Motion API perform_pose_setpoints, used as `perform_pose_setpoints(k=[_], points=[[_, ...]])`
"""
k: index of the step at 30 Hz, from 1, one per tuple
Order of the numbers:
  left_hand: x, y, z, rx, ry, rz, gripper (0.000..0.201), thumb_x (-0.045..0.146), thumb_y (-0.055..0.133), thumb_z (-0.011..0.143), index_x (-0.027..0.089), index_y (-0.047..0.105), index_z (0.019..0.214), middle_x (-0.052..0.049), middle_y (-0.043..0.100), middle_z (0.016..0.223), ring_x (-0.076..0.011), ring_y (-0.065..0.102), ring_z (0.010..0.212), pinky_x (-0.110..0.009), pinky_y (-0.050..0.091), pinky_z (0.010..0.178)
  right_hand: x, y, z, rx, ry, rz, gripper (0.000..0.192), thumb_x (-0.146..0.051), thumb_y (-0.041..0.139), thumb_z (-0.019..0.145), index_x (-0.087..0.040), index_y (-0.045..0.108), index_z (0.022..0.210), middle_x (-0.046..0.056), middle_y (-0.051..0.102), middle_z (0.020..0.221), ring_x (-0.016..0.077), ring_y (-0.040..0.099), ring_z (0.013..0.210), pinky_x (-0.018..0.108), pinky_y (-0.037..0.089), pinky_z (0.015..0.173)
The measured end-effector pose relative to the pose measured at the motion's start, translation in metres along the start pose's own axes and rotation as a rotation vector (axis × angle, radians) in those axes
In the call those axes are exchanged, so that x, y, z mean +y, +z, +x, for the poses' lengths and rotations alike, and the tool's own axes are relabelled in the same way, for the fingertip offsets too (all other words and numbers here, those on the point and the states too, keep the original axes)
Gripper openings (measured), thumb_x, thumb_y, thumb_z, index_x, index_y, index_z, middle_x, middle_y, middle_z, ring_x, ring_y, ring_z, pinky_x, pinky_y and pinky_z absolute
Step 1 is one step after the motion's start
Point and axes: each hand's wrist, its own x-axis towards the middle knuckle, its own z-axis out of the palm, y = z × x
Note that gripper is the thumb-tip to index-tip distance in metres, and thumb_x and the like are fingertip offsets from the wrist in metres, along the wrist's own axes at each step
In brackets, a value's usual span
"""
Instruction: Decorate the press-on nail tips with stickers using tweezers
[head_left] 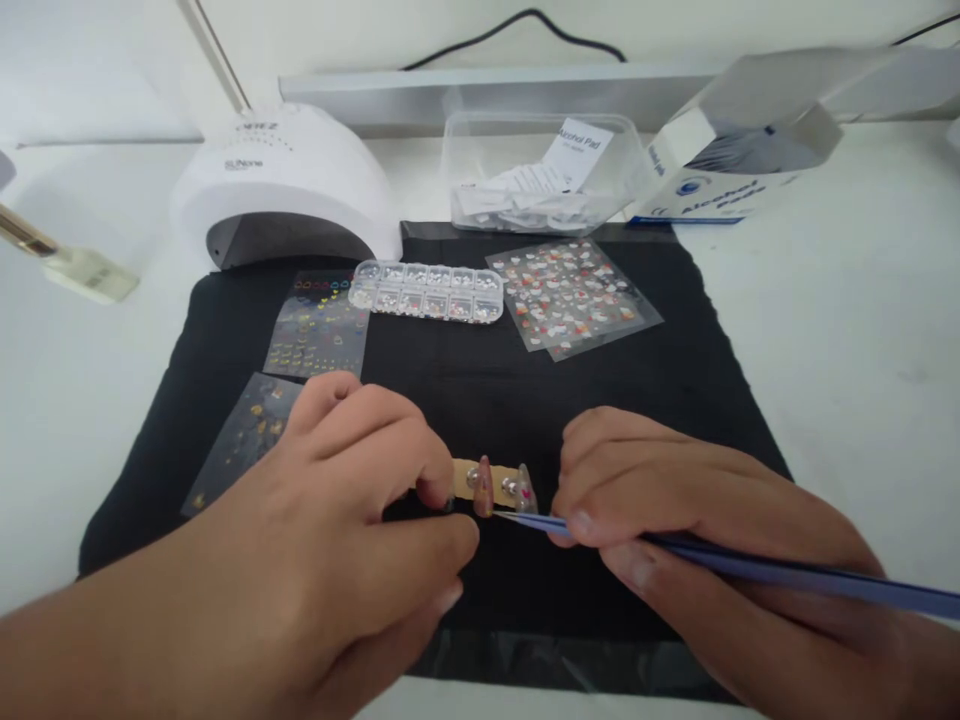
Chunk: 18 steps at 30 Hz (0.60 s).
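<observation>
My left hand point(337, 510) pinches the left end of a tan nail-tip holder strip point(466, 480) on the black mat point(480, 400). Two artificial nail tips point(484, 485) stand on the strip, one pinkish and one clear point(525, 490). My right hand point(667, 510) grips blue tweezers point(750, 570) like a pen. The tweezers' tip point(504, 515) rests right at the base of the clear nail tip. The left part of the strip is hidden under my fingers.
A clear rhinestone box point(427, 291) lies mid-mat. Sticker sheets point(570, 295) point(319, 322) point(240, 435) lie right and left. Behind are a white nail lamp point(281, 185), a clear tub of alcohol pads point(540, 170), a pad box point(727, 160) and a brush point(67, 260).
</observation>
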Motion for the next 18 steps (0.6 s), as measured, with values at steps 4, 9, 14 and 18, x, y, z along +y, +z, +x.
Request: perform_pose_setpoints(k=[4,9,14,18], points=[[-0.0002,0.0022,0.0027,0.003,-0.002,-0.008,0.025,0.004,0.060,0.086,0.019,0.073,0.101,-0.006,0.063,0.090,-0.0251,0.060,0.086,-0.049,0.038,0.077,-0.0003,0.0006,-0.0033,0.029,0.054,0.001,0.026,-0.004,0.060,0.089,-0.023,0.072,0.101,0.005,0.075,0.077,0.0223,0.071,0.072,0.041,0.060,0.068],[-0.0005,0.0029,0.0048,0.007,0.013,-0.021,0.023,0.001,0.060,0.078,0.021,0.070,0.085,-0.006,0.065,0.084,-0.0245,0.061,0.080,-0.045,0.043,0.069,-0.0020,0.0007,-0.0025,0.034,0.091,0.009,0.025,-0.004,0.060,0.090,-0.024,0.072,0.101,0.005,0.074,0.078,0.0229,0.070,0.074,0.042,0.060,0.068],[-0.0003,0.0037,0.0011,-0.051,-0.007,-0.039,0.025,0.000,0.063,0.076,0.020,0.069,0.090,-0.006,0.063,0.088,-0.0253,0.058,0.083,-0.046,0.042,0.069,-0.0025,0.0003,0.0002,0.001,0.078,0.010,0.024,-0.003,0.061,0.089,-0.022,0.072,0.100,0.004,0.073,0.076,0.0217,0.070,0.073,0.040,0.060,0.068],[0.0001,0.0036,-0.0028,-0.070,-0.010,-0.037,0.035,0.000,0.063,0.079,0.019,0.068,0.108,-0.005,0.062,0.095,-0.0249,0.057,0.088,-0.047,0.040,0.073,-0.0050,-0.0006,-0.0004,0.001,0.110,-0.010,0.026,-0.001,0.060,0.090,-0.022,0.071,0.100,0.004,0.074,0.079,0.0202,0.070,0.075,0.039,0.060,0.069]])
